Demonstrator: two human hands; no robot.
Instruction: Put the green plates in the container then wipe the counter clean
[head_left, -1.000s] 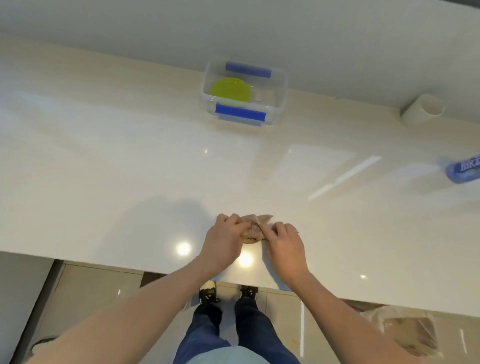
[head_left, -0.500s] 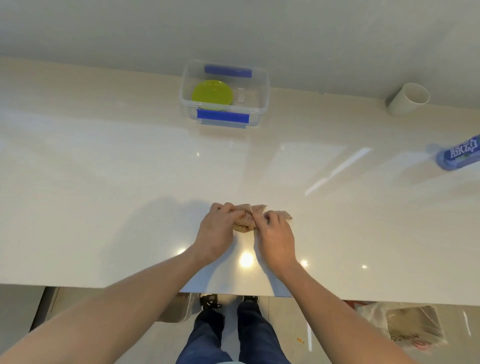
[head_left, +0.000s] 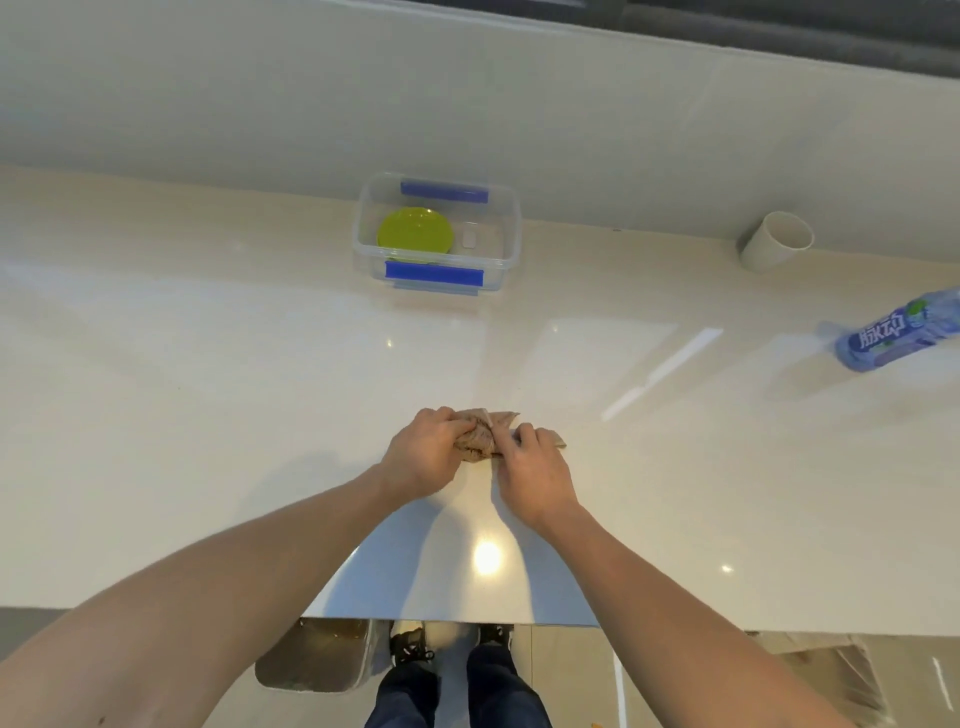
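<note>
Both hands pinched the brown cloth (head_left: 475, 439) bunched between them, left hand (head_left: 426, 457) and right hand (head_left: 535, 473) equally near, green plates (head_left: 414, 231) already in container (head_left: 511, 228) straight ahead, well apart.

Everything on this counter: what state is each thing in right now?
Container: open, no lid on it.
Green plates: lying flat inside the container.
Cloth: bunched up on the counter.
Left hand: grips the cloth.
Right hand: pinches the cloth.
Cup: tipped on its side.
Bottle: lying down.
</note>
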